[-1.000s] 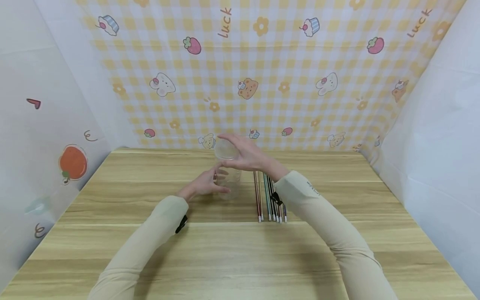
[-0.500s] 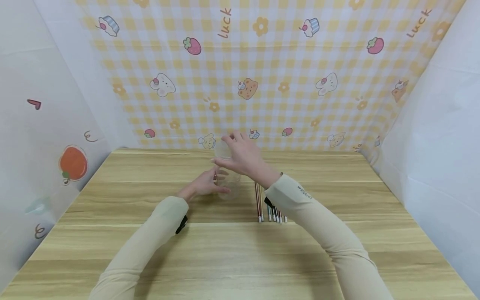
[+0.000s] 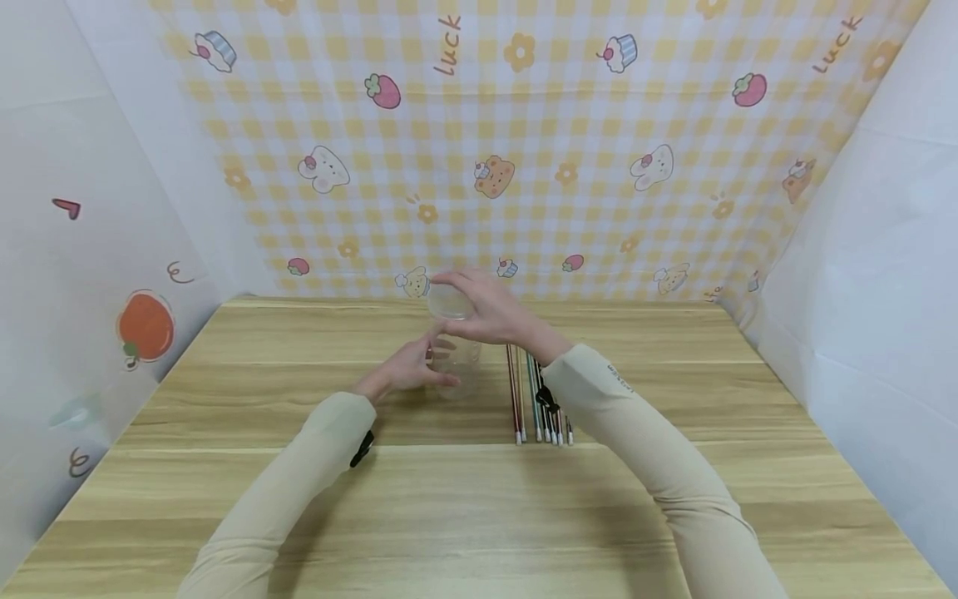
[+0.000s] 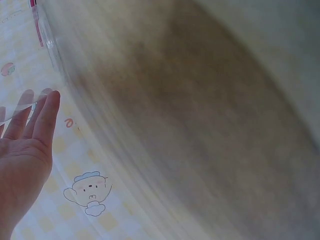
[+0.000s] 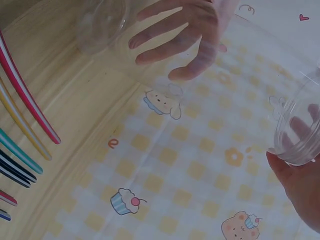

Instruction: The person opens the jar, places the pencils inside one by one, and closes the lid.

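Observation:
A tall, clear plastic jar (image 3: 464, 374) stands toward the back of the table, left of centre. My left hand (image 3: 410, 364) holds its body from the left, thumb toward me and fingers around the far side. Through the clear wall, the right wrist view shows the spread fingers (image 5: 175, 37) of that hand. At the top, my right hand (image 3: 490, 311) grips the round, clear lid (image 5: 299, 137) from the right, thumb on the near side and fingers across the far side. Part of the jar's upper body is hidden by the hands in the head view.
Right of the jar, several thin coloured sticks with white ends (image 3: 539, 416) lie side by side on the wooden table (image 3: 449, 516), partly beneath my right forearm. A yellow checked cloth (image 3: 524, 125) hangs behind the table, and pale sheets (image 3: 861, 274) flank both sides.
My right hand turned at the lid, its wrist swinging left over the sticks, then came back to nearly its first pose. My left hand has stayed in place on the jar.

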The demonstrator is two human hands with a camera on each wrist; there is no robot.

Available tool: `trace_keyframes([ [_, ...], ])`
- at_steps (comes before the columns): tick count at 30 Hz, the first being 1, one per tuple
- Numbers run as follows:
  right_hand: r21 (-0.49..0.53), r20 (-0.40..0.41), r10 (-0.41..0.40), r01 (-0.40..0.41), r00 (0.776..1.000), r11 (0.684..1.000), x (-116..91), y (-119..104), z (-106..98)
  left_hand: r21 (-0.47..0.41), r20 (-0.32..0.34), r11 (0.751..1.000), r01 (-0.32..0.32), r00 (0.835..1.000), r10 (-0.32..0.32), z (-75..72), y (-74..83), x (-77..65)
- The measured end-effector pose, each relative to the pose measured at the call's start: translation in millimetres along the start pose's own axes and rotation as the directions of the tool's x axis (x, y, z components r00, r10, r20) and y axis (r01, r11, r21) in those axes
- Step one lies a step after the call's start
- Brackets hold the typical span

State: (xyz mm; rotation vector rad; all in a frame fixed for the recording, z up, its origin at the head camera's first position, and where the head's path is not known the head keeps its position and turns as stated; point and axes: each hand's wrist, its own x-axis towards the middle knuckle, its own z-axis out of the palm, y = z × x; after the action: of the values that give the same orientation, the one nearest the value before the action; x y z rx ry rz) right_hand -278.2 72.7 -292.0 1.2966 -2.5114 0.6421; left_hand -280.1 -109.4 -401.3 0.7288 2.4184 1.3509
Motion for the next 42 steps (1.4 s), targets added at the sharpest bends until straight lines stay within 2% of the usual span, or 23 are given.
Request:
trace_keyframes([
  [4, -0.003, 0.011, 0.026, -0.026, 1.0, 1.0, -0.4, -1.9, -0.1, -0.001, -0.004, 1.0, 0.009, 1.0, -0.009, 0.6, 0.1, 0.0],
  [8, -0.081, 0.007, 0.146, -0.145, 0.989, 0.986, 1.1, -9.8, 0.7, 0.016, -0.008, 0.999, 0.039, 0.999, -0.039, 1.1, 0.5, -1.2],
  [12, -0.228, -0.01, 0.256, -0.251, 0.967, 0.941, 4.2, -20.2, 3.4, 0.016, -0.006, 0.999, 0.052, 0.999, -0.052, 1.1, 0.4, -2.2],
  [15, -0.342, -0.028, 0.281, -0.273, 0.959, 0.899, 5.7, -24.3, 5.8, 0.019, -0.003, 0.999, 0.051, 0.999, -0.051, 1.1, -0.1, -2.3],
  [17, -0.381, -0.032, 0.271, -0.262, 0.962, 0.886, 5.7, -24.3, 6.5, 0.025, -0.002, 0.998, 0.049, 0.999, -0.049, 1.1, -0.6, -2.3],
  [19, -0.361, -0.028, 0.249, -0.242, 0.968, 0.901, 5.3, -22.5, 6.4, 0.034, -0.002, 0.998, 0.046, 0.999, -0.046, 0.9, -1.0, -2.2],
  [24, -0.205, -0.004, 0.132, -0.13, 0.991, 0.97, 3.7, -12.7, 3.4, 0.028, 0.002, 0.999, 0.028, 1.0, -0.028, 0.0, -1.0, -2.6],
  [28, -0.132, 0.001, 0.024, -0.024, 1.0, 0.991, 3.5, -5.2, 2.9, 0.003, 0.003, 1.0, 0.017, 1.0, -0.017, -0.5, -0.9, -2.7],
  [30, -0.106, 0.004, -0.001, 0.002, 1.0, 0.994, 3.6, -2.5, 3.4, 0.002, 0.003, 1.0, 0.011, 1.0, -0.011, -0.5, -1.4, -2.4],
  [37, -0.036, 0.023, -0.003, 0.004, 1.0, 0.999, 3.5, 0.8, 4.2, 0.018, 0.003, 1.0, -0.006, 1.0, 0.006, -0.3, -2.5, -0.7],
  [39, -0.053, 0.034, 0.027, -0.025, 0.999, 0.998, 3.3, -1.6, 3.7, 0.028, 0.001, 1.0, 0.001, 1.0, -0.001, -0.1, -2.9, -0.6],
  [42, -0.141, 0.045, 0.102, -0.094, 0.994, 0.985, 3.6, -8.4, 3.8, 0.04, -0.004, 0.999, 0.017, 1.0, -0.017, 0.0, -3.5, -1.0],
])
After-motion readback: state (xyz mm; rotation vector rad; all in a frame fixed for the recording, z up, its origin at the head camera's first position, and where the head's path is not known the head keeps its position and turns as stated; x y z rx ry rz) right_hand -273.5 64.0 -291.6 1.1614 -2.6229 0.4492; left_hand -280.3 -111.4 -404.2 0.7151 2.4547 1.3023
